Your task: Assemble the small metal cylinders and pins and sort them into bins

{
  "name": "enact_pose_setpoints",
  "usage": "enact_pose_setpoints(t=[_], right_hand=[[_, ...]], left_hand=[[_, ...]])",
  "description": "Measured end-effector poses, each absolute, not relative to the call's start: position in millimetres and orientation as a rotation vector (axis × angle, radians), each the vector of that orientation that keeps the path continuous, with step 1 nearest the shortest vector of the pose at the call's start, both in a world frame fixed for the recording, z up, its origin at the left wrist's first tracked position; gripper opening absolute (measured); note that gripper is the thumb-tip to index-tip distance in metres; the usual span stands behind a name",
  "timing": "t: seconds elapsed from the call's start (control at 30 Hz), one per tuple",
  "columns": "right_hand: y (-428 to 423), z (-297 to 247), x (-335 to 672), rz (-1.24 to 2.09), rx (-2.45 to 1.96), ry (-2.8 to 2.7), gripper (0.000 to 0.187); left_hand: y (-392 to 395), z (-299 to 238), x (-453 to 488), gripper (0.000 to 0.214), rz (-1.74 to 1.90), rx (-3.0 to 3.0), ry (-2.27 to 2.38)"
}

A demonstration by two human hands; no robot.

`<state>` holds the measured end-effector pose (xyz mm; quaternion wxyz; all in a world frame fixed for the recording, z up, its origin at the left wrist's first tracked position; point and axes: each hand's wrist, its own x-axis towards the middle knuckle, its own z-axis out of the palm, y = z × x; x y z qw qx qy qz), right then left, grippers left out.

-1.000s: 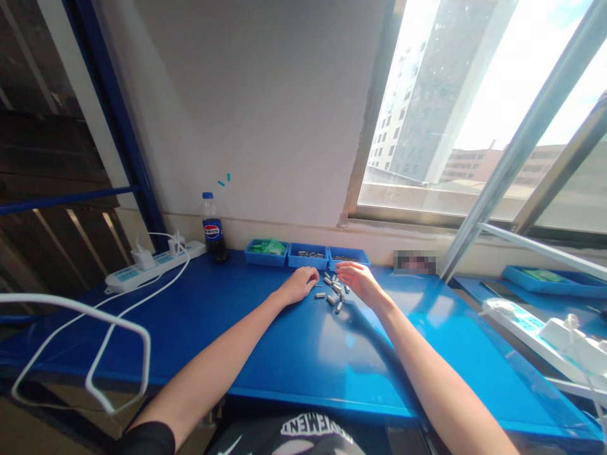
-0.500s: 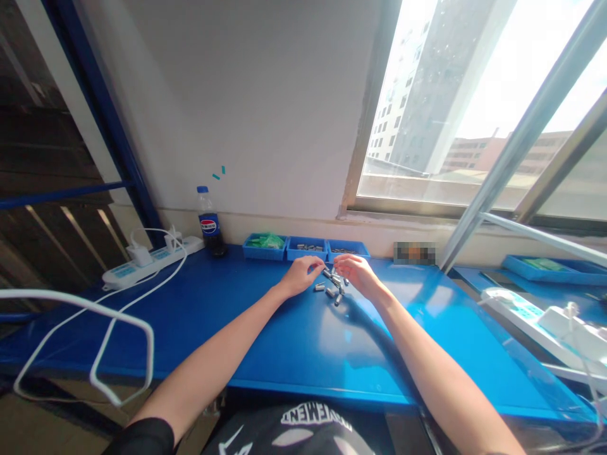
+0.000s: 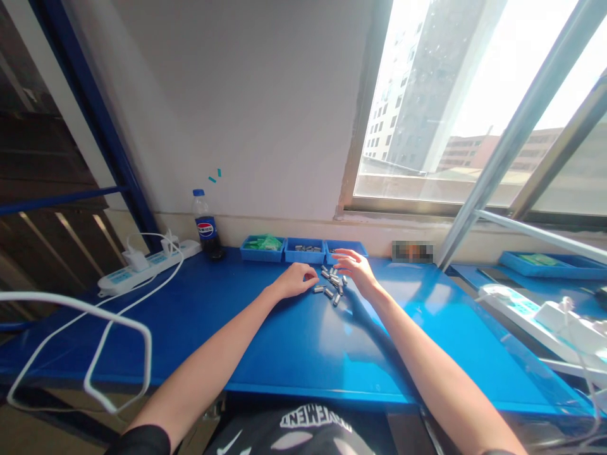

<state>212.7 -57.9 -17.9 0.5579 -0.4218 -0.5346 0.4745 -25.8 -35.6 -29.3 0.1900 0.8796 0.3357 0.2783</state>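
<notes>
Several small grey metal cylinders point(image 3: 332, 284) lie in a loose pile on the blue table point(image 3: 303, 341). My left hand point(image 3: 298, 280) rests on the table just left of the pile, fingers curled with the tips pinched near one piece. My right hand point(image 3: 353, 268) hovers over the pile's right side with fingers spread. Behind the pile stand three small blue trays: one with green parts point(image 3: 262, 246), one with metal pieces point(image 3: 305, 251), and one point(image 3: 348, 246) partly hidden by my right hand.
A cola bottle point(image 3: 205, 225) stands at the wall to the left, beside a white power strip point(image 3: 147, 265) with plugs and a looping white cable point(image 3: 90, 341). To the right are a window, a slanted metal bar point(image 3: 502, 145), another power strip point(image 3: 540, 319) and a blue tray point(image 3: 550, 265).
My left hand dropped back to the table at the pile's left edge. My right hand opened and rose slightly toward the right tray. The view shifted a little.
</notes>
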Motion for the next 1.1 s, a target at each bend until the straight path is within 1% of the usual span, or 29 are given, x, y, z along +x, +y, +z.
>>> enact_pose_setpoints(t=[0.23,0.4,0.5,0.57,0.63,0.77,0.87,1.03,1.1], right_hand=[[-57,-19,211,1.148,-1.025,-1.257,0.037],[-54,-22,211,1.155,-1.03,-1.262,0.037],[-51,-27,212,1.034,-1.09,-1.368,0.035],[-49,-32,212,0.88,-1.152,-1.485,0.033],[-48,-35,211,0.794,-1.184,-1.571,0.033],[-49,-36,207,0.972,-1.097,-1.604,0.04],[-52,-33,204,1.07,-1.024,-1.571,0.04],[-56,-27,202,1.078,-1.021,-1.503,0.033],[-56,-25,203,1.054,-1.014,-1.438,0.033]], left_hand=[[-38,-30,-21,0.012,0.738,2.451,0.877],[-36,-34,-22,0.012,0.715,2.48,0.903],[-35,-40,-19,0.013,0.778,2.458,0.945],[-34,-44,-16,0.014,0.87,2.362,0.975],[-33,-48,-13,0.017,0.982,2.231,1.006],[-28,-52,-10,0.021,1.108,2.099,0.995],[-27,-52,-8,0.022,1.133,2.099,0.977],[-30,-51,-1,0.021,1.209,2.09,0.953],[-30,-51,1,0.021,1.22,2.097,0.989]])
